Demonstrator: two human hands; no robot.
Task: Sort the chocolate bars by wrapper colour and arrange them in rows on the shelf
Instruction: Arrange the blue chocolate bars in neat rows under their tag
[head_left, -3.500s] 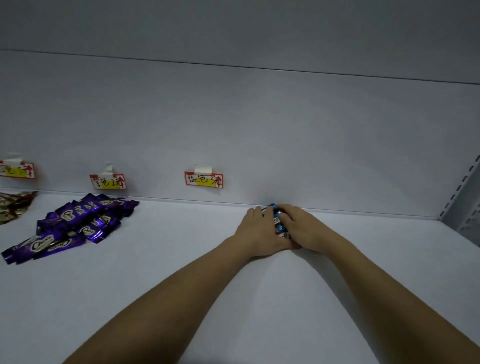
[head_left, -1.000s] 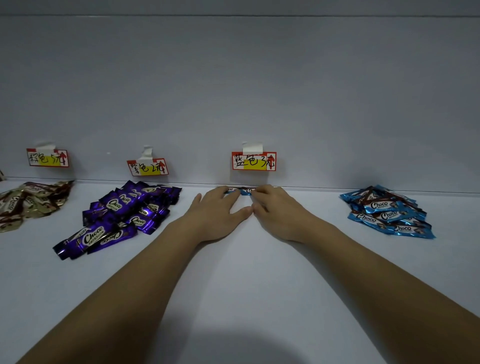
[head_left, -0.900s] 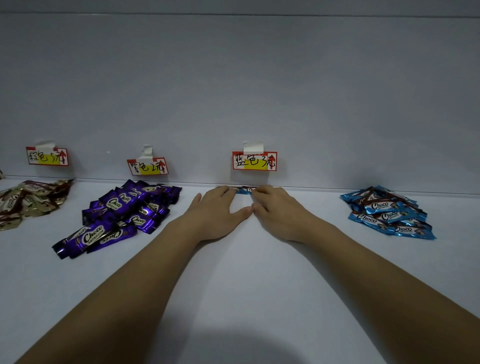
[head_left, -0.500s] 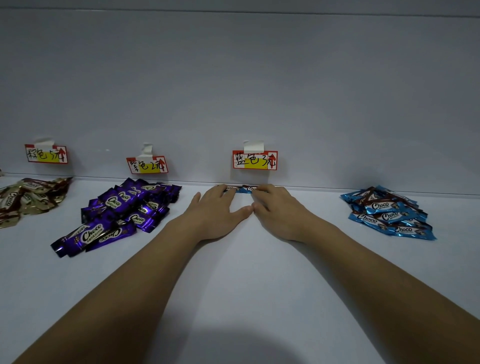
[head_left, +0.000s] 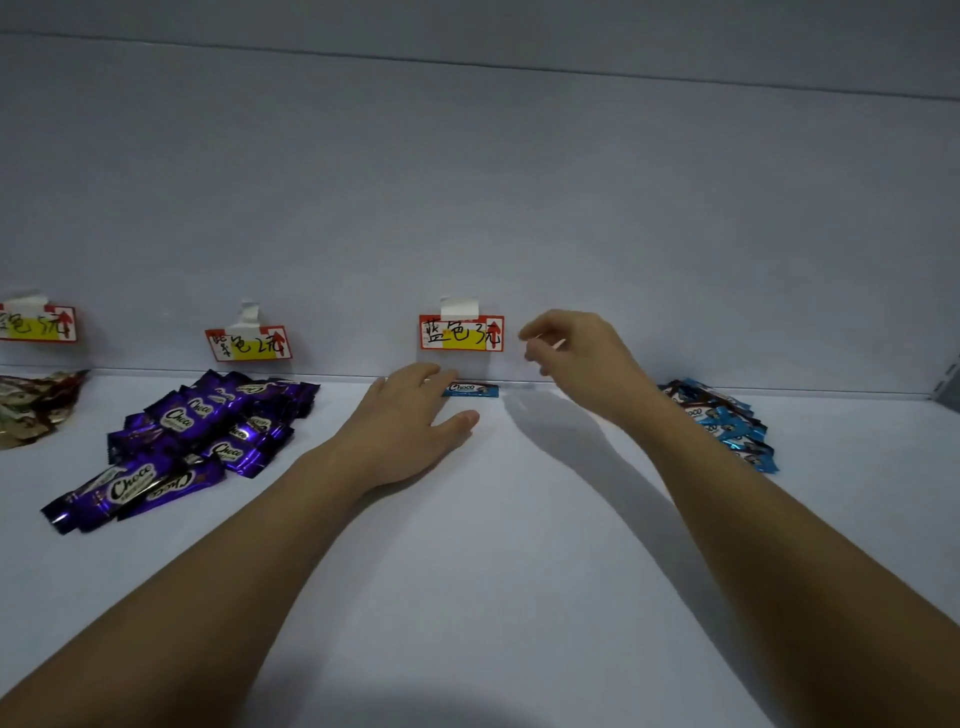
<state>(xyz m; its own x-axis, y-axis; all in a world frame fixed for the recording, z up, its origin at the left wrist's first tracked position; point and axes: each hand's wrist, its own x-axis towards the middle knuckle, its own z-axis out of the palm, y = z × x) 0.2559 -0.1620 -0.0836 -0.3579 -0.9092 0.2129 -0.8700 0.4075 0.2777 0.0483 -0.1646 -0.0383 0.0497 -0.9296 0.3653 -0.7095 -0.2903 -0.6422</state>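
- My left hand (head_left: 410, 421) lies flat on the shelf (head_left: 519, 571), fingers (head_left: 415, 375) straight and reaching to the left end of the one blue bar (head_left: 470, 389) set against the back wall, right under the blue price tag (head_left: 461, 333); whether they touch it or only come close I cannot tell
- My right hand (head_left: 576, 353) hangs in the air just right of that tag, fingers loosely curled, holding nothing
- To do this step well, I judge, I should keep the bar square to the back wall with the flat hand, then fetch the next one from the blue pile (head_left: 727, 421) on the right and lay it beside the first, logo up, edges parallel; one bar at a time, since a handful would slide apart
- The wrappers are glossy foil, slippery, with crimped ends; the bars are slim, flat oblongs, so they should lie steady once down
- The purple pile (head_left: 197, 436) sits loose and overlapping under its own tag (head_left: 249, 344); gold-brown bars (head_left: 31, 410) lie heaped at the far left; both look unsorted into rows yet
- The shelf is smooth, pale and matt
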